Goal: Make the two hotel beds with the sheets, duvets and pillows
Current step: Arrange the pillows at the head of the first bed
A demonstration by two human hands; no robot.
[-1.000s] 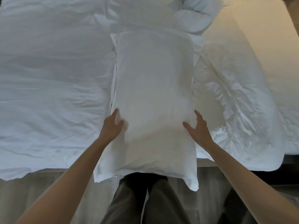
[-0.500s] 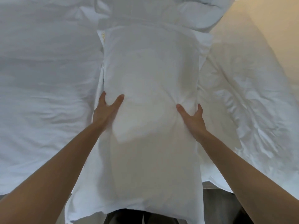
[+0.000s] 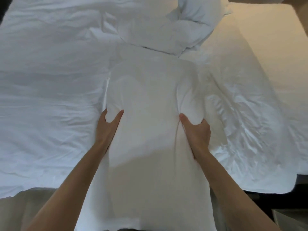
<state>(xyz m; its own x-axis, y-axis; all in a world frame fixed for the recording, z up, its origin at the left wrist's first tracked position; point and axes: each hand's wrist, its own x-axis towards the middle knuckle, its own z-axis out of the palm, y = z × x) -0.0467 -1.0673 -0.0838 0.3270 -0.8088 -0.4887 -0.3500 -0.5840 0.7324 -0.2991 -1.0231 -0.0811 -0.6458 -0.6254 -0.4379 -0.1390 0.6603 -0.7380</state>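
Observation:
A white pillow (image 3: pixel 146 100) in its loose case lies lengthwise in front of me, its near end hanging over the bed's edge. My left hand (image 3: pixel 108 125) grips the pillow's left side, thumb on top and fingers tucked under the edge. My right hand (image 3: pixel 196 130) grips the right side, bunching the fabric into folds. A white duvet (image 3: pixel 46 77) is spread over the bed to the left. Another crumpled duvet (image 3: pixel 241 117) lies on the right. A bundle of white bedding (image 3: pixel 176 29) sits beyond the pillow's far end.
A bare cream mattress (image 3: pixel 266 39) shows at the right rear. Dark floor (image 3: pixel 266 202) appears past the bed's near right corner, and grey floor (image 3: pixel 20 207) at the lower left.
Both hands went from resting lightly on the pillow's sides to squeezing them. The pillow has slid further onto the bed and the view has pulled back.

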